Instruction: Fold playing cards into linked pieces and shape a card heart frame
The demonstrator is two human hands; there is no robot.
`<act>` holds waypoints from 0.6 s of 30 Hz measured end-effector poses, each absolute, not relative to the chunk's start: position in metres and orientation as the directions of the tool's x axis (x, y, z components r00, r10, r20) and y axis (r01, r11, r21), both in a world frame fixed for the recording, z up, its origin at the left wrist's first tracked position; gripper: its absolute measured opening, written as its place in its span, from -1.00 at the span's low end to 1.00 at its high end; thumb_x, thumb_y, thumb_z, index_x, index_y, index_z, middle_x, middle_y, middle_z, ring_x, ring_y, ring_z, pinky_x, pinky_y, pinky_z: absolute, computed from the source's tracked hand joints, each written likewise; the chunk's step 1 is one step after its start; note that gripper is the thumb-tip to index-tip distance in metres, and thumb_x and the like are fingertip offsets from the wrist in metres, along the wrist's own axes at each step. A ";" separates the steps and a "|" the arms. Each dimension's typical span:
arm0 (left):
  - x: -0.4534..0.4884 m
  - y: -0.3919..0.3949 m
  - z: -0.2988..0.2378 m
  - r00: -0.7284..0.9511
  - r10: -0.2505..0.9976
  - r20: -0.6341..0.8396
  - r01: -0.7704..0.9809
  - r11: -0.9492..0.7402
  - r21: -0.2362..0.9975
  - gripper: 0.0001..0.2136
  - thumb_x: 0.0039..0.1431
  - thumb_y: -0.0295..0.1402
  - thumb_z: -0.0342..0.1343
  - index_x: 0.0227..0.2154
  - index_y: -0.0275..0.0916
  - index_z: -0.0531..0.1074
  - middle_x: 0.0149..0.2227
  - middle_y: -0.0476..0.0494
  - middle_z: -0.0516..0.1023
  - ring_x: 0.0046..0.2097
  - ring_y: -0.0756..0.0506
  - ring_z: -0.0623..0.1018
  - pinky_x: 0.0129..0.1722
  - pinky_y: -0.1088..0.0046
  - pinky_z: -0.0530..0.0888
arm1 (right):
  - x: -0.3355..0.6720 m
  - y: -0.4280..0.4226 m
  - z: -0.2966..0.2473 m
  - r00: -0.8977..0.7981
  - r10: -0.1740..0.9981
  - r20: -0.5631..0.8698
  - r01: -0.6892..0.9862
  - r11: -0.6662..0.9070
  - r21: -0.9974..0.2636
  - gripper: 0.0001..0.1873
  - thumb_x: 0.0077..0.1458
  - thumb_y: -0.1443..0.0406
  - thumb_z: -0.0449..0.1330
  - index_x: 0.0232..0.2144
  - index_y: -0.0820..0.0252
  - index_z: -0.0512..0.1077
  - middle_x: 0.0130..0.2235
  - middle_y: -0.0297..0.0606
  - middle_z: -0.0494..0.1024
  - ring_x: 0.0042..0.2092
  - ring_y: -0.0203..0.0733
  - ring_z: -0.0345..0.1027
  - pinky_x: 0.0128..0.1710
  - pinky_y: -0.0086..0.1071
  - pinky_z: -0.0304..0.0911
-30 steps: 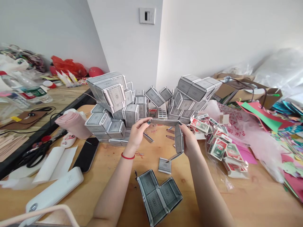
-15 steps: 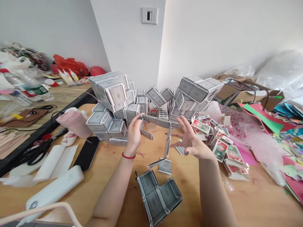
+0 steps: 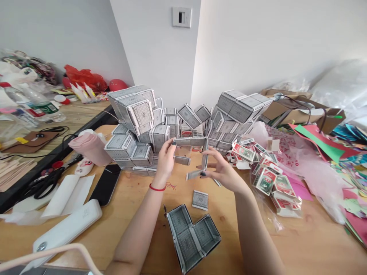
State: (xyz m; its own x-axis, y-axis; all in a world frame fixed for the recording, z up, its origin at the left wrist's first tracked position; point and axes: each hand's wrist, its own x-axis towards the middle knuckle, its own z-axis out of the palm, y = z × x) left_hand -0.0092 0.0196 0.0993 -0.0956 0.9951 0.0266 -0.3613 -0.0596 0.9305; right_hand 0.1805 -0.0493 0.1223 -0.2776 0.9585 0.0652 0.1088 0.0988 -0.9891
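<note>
Above the wooden table (image 3: 134,225), both hands hold a strip of joined grey patterned cards (image 3: 191,147), bent into an open box shape. My left hand (image 3: 165,160) pinches the strip's left end, with a red string round the wrist. My right hand (image 3: 222,170) grips the folded right side with thumb and fingertips. Below the hands, a single grey card (image 3: 200,199) lies flat. Closer to me sits an L-shaped open tray of grey cards (image 3: 192,236).
A large heap of grey card boxes (image 3: 137,122) rises behind the hands against the wall. Red and green cards in plastic (image 3: 269,179) lie right. A phone (image 3: 106,184), scissors (image 3: 43,185), a white case (image 3: 67,229) and a pink roll (image 3: 90,149) lie left.
My right hand let go of the strip, opened, then took it again and folded its hanging end up toward the left hand. The left hand kept its hold.
</note>
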 end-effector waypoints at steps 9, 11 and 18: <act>-0.014 0.006 0.117 0.261 0.965 -0.038 -0.241 0.103 0.965 -0.65 -0.08 -0.41 0.11 -0.14 -0.16 0.39 -0.12 -0.14 0.41 -0.34 -0.05 0.51 -0.45 0.51 0.44 | 0.206 -0.038 0.112 -0.129 0.984 0.123 0.036 0.129 -0.991 -0.49 -0.11 0.13 0.23 -0.08 0.02 0.21 -0.02 -0.24 0.30 -0.15 -0.21 0.33 -0.27 -0.34 0.34; -0.015 0.006 0.116 0.291 0.957 -0.009 -0.178 0.063 0.982 -0.64 -0.06 -0.39 0.13 -0.12 -0.17 0.38 -0.10 -0.14 0.42 -0.24 -0.09 0.51 -0.33 0.49 0.44 | 0.205 -0.038 0.111 -0.114 0.984 0.137 0.051 0.143 -0.988 -0.55 -0.07 0.15 0.20 -0.09 0.03 0.24 -0.02 -0.25 0.32 -0.15 -0.22 0.32 -0.23 -0.34 0.32; -0.015 0.011 0.105 0.346 0.928 0.136 0.128 -0.191 0.973 -0.54 0.06 -0.32 0.05 0.07 -0.14 0.18 0.11 -0.14 0.25 0.13 -0.14 0.25 0.08 0.32 0.21 | 0.200 -0.035 0.109 -0.166 0.981 0.100 -0.052 0.092 -0.994 -0.50 -0.02 0.21 0.15 0.02 0.01 0.23 0.05 -0.19 0.33 -0.07 -0.10 0.29 -0.28 -0.26 0.35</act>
State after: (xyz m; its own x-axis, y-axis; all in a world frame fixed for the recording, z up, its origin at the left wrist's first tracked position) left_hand -0.0151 0.0113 0.1048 0.3462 0.9282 0.1362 0.1284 -0.1907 0.9732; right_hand 0.2003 -0.0352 0.1090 -0.1657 0.9811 0.0998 -0.0519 0.0924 -0.9944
